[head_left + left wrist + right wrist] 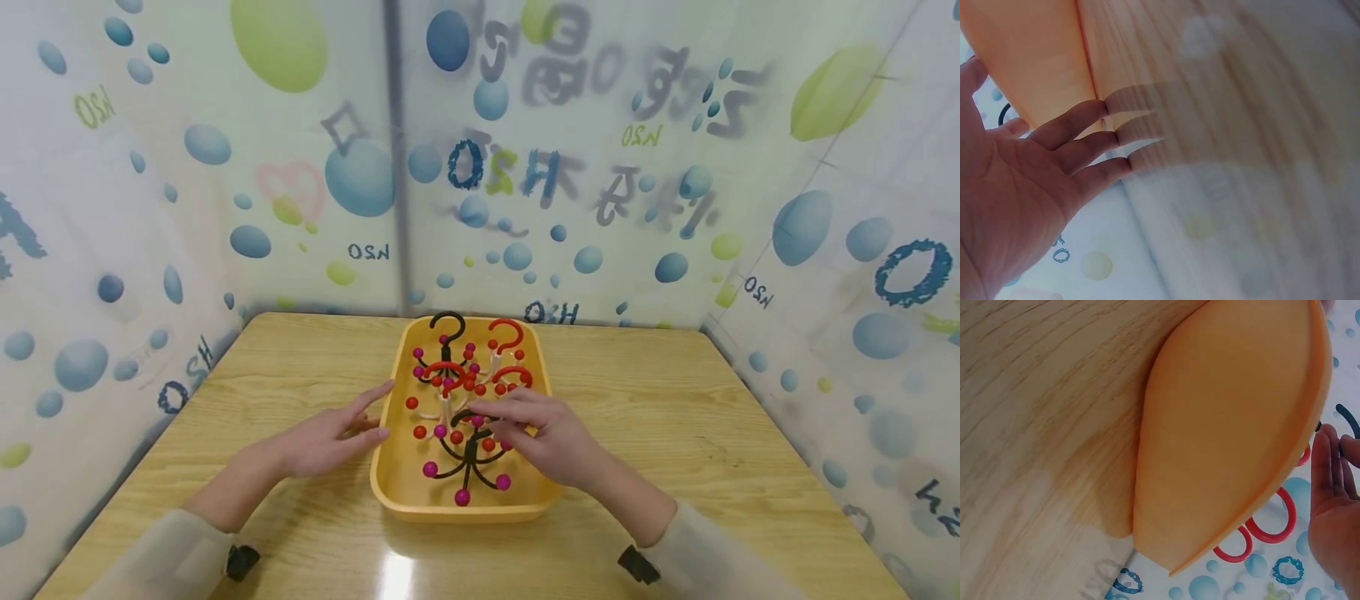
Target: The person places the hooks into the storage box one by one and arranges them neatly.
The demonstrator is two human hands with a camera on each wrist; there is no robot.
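Note:
A yellow tray (386,487) holds several hook hangers with curved, ball-tipped arms. Nearest me in it is a black hook hanger (470,451) with magenta balls. My right hand (551,437) reaches over the tray's right side and pinches this hanger's hook between thumb and fingers. In the right wrist view, the black hook (1349,419) rises at the fingertips of that hand (1335,512). My left hand (322,442) touches the tray's left rim with extended fingers. From the left wrist, the same hand (1029,169) shows spread fingers along the tray's outer wall (1035,56).
Behind the near hanger lie another black hook hanger (446,354) and several with red hooks, such as the red-hooked hanger (497,360) at back right. The tray stands on a wooden table (675,450). Patterned walls (570,167) enclose the table's back and sides.

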